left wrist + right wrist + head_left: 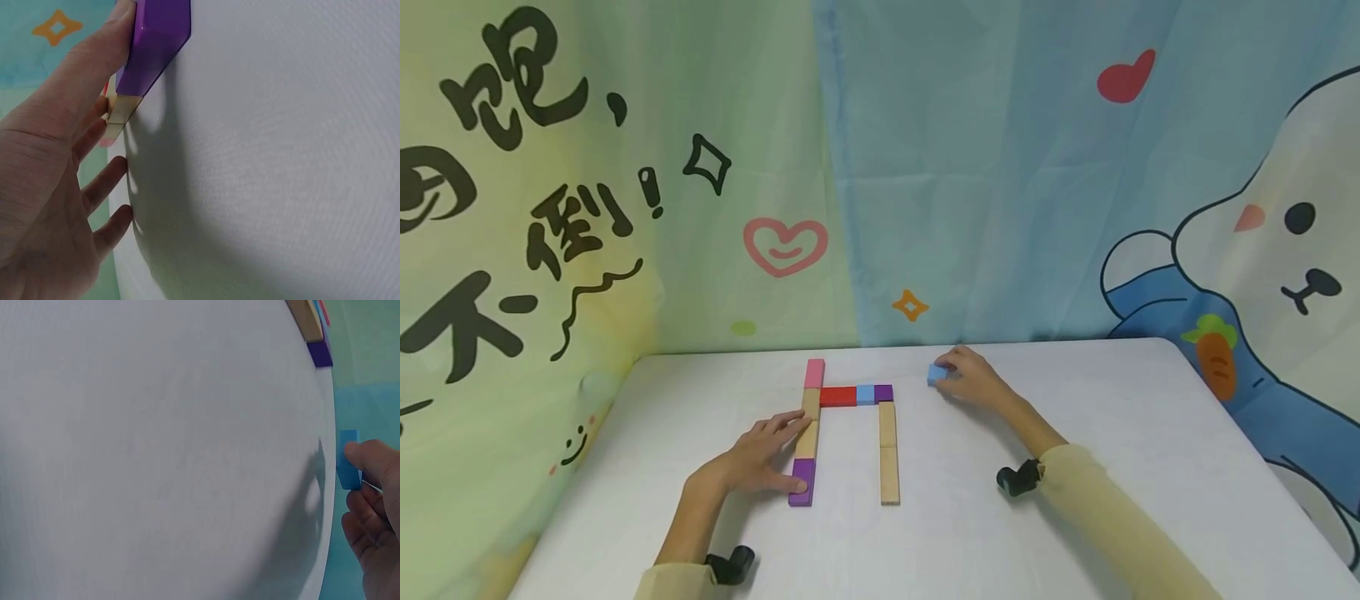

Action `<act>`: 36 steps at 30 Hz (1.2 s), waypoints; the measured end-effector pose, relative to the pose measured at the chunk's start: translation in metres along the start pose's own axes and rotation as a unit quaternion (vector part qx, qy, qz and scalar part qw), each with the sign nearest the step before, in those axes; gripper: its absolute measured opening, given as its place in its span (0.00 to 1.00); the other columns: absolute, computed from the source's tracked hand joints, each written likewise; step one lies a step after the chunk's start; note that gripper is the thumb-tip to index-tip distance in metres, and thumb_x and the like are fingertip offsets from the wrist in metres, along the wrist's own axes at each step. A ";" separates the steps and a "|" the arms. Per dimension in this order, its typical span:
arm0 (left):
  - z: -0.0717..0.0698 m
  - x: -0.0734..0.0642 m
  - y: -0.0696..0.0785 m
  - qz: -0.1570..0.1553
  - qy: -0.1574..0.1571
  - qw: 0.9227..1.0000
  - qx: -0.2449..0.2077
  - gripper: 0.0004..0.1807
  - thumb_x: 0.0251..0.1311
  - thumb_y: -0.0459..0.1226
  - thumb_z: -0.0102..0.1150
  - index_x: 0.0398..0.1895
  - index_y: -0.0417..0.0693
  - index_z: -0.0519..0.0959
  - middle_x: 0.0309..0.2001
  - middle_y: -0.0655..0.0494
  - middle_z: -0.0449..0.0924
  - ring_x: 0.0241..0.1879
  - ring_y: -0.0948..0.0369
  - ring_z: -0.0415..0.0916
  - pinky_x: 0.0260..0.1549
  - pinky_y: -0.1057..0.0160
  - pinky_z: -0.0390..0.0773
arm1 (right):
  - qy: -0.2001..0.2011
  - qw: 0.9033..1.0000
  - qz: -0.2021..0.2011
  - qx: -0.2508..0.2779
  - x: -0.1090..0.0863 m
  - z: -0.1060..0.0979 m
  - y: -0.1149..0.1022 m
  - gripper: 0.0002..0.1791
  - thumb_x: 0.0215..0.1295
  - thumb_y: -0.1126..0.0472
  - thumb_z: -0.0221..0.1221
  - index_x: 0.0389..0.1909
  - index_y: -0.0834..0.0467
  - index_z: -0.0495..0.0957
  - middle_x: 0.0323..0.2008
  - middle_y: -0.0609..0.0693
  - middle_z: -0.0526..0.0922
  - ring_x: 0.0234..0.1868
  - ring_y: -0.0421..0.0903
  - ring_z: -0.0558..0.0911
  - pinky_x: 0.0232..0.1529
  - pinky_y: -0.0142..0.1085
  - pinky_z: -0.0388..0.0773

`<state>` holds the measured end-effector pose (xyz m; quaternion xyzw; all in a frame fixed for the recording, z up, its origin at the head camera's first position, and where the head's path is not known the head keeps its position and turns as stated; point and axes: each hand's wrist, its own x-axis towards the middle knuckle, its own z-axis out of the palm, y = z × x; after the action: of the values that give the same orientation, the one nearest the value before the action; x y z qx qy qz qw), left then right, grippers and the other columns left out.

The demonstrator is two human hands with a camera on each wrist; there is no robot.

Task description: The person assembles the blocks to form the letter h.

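Observation:
My right hand (976, 379) pinches a small light-blue block (936, 375) between thumb and fingers, held over the far part of the table. In the right wrist view the thumb lies across this block's face. My left hand (752, 458) rests along the left column of blocks with its fingers fairly straight. Its thumb touches a purple block (802, 482) at the near end, while fingertips lie on the wooden blocks (806, 440). A pink block (815, 373) tops that column. From it a red block (838, 397), a blue block (866, 394) and a small purple block (883, 392) run rightward.
Two wooden blocks (889, 475) form a right column below the small purple block. Everything lies on a white table (970, 542), backed by a printed curtain (970, 183). Black wrist cameras (1019, 478) jut out from both wrists.

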<state>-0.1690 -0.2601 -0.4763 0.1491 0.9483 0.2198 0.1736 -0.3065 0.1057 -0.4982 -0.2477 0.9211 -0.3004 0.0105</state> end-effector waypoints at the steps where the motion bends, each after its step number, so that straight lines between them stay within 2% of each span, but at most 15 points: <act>1: 0.000 0.000 0.000 -0.002 0.000 1.000 0.001 0.54 0.39 0.61 0.66 0.71 0.61 0.52 0.72 0.55 0.49 0.70 0.48 0.47 0.60 0.34 0.57 | -0.004 1.000 -0.006 0.003 0.001 0.002 -0.004 0.19 0.56 0.59 0.62 0.47 0.63 0.77 0.44 0.55 0.75 0.45 0.49 0.76 0.50 0.43 0.76; 9: 0.002 0.001 -0.001 -0.007 0.000 1.000 0.004 0.55 0.38 0.62 0.65 0.71 0.63 0.51 0.72 0.57 0.49 0.70 0.49 0.47 0.60 0.34 0.57 | -0.025 0.999 -0.045 0.017 0.010 0.018 -0.037 0.18 0.56 0.59 0.62 0.47 0.60 0.78 0.42 0.51 0.76 0.44 0.46 0.76 0.49 0.40 0.77; 15: 0.003 0.001 -0.002 -0.010 0.001 1.000 -0.001 0.54 0.38 0.62 0.66 0.71 0.63 0.51 0.72 0.57 0.49 0.70 0.49 0.47 0.60 0.34 0.57 | -0.034 0.998 -0.055 0.005 0.014 0.031 -0.050 0.17 0.55 0.57 0.64 0.46 0.58 0.79 0.41 0.49 0.76 0.41 0.44 0.75 0.46 0.36 0.77; 19: 0.002 0.000 -0.001 -0.011 0.002 1.000 -0.004 0.54 0.38 0.61 0.66 0.71 0.64 0.51 0.72 0.58 0.49 0.70 0.49 0.47 0.60 0.34 0.57 | -0.037 0.998 -0.059 0.004 0.016 0.036 -0.054 0.17 0.55 0.57 0.64 0.46 0.57 0.79 0.41 0.49 0.75 0.41 0.44 0.74 0.46 0.36 0.77; 25: 0.002 0.000 -0.002 0.005 0.004 1.000 0.010 0.54 0.39 0.62 0.65 0.71 0.62 0.51 0.71 0.56 0.49 0.69 0.49 0.48 0.60 0.34 0.57 | -0.046 0.996 -0.076 -0.008 0.016 0.039 -0.056 0.17 0.55 0.57 0.64 0.45 0.57 0.78 0.40 0.47 0.75 0.41 0.41 0.72 0.46 0.35 0.75; 31: 0.001 0.001 -0.002 0.009 0.008 1.000 0.006 0.54 0.39 0.62 0.65 0.71 0.61 0.52 0.71 0.55 0.50 0.69 0.48 0.48 0.60 0.34 0.56 | -0.044 0.995 -0.091 0.000 0.014 0.036 -0.058 0.17 0.54 0.59 0.64 0.45 0.57 0.77 0.41 0.48 0.75 0.44 0.42 0.71 0.49 0.38 0.74; 36: 0.002 0.001 -0.002 0.008 0.006 1.000 0.001 0.55 0.38 0.62 0.66 0.71 0.60 0.52 0.72 0.55 0.49 0.70 0.47 0.47 0.60 0.33 0.55 | -0.052 0.994 -0.095 -0.018 0.014 0.038 -0.058 0.16 0.56 0.60 0.63 0.46 0.57 0.77 0.43 0.48 0.75 0.47 0.44 0.72 0.52 0.38 0.74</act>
<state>-0.1693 -0.2608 -0.4790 0.1553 0.9484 0.2209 0.1660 -0.2866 0.0381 -0.4950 -0.3494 0.8968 -0.2702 0.0258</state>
